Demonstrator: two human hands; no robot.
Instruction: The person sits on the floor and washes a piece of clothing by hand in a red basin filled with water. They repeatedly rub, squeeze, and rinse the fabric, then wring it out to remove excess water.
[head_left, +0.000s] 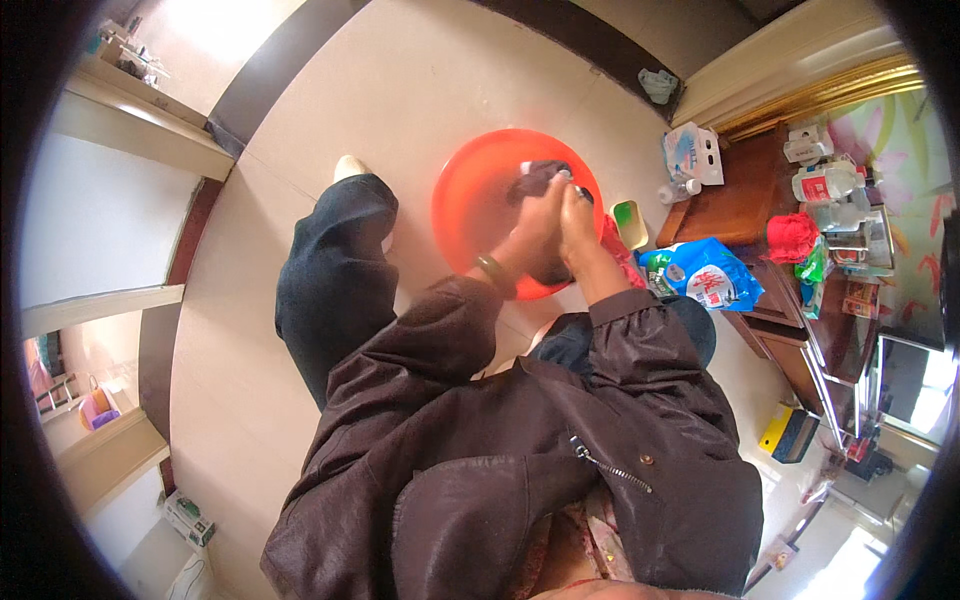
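Over a round orange-red plastic basin (459, 199), my two hands are pressed together. My left hand (534, 219), with a jade-like bangle on its wrist, is closed on a small dark wet-looking cloth (541, 174) with a whitish end, perhaps a sock. My right hand (576, 219) grips the same cloth from the other side. Its folds are partly hidden by my fingers. Another dark patch, probably cloth, shows below my hands near the basin's near rim. Blur hides the exact finger positions.
Right of the basin are a pale dish with something green (630, 223), a red cloth (619, 251) and a blue detergent bag (709, 276). Beyond stand a clear bottle (679, 191), a white carton (691, 152) and a brown wooden cabinet (724, 191) holding bottles. My knees flank the basin.
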